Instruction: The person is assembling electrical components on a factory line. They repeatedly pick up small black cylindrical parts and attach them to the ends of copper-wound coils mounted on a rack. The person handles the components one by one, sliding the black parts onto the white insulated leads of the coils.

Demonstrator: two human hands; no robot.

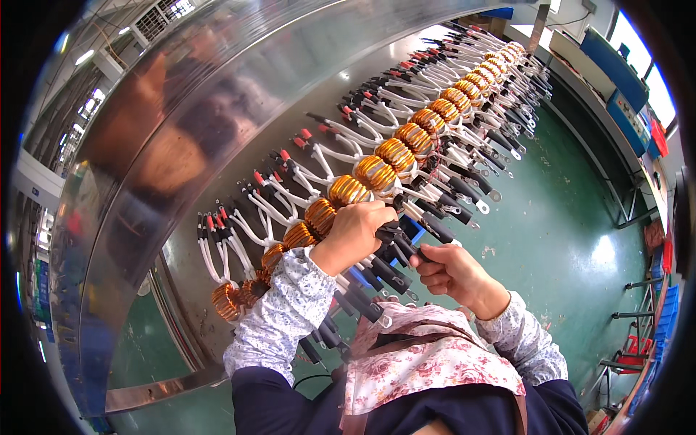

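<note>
A long row of toroidal coils [375, 173] wound with copper-coloured wire runs along a metal bench, white-sleeved leads coming off both sides. My left hand [355, 230] is closed over black-sleeved leads [393, 238] on the near side of the row, beside one of the coils. Close to it on the right, my right hand [458, 274] pinches the end of a black-sleeved lead [420, 255] between thumb and fingers. Part of that lead is hidden by the fingers. Around both hands, other black-sleeved leads with ring terminals [386, 320] hang over the bench edge.
A polished metal hood [181, 138] curves over the far left side. Red-and-black-tipped leads [303, 138] lie on the bench's far side. Green floor [565, 196] shows at right, with another workbench [594, 130] and blue bins [665, 319]. Something blue [415, 230] sits beneath the leads.
</note>
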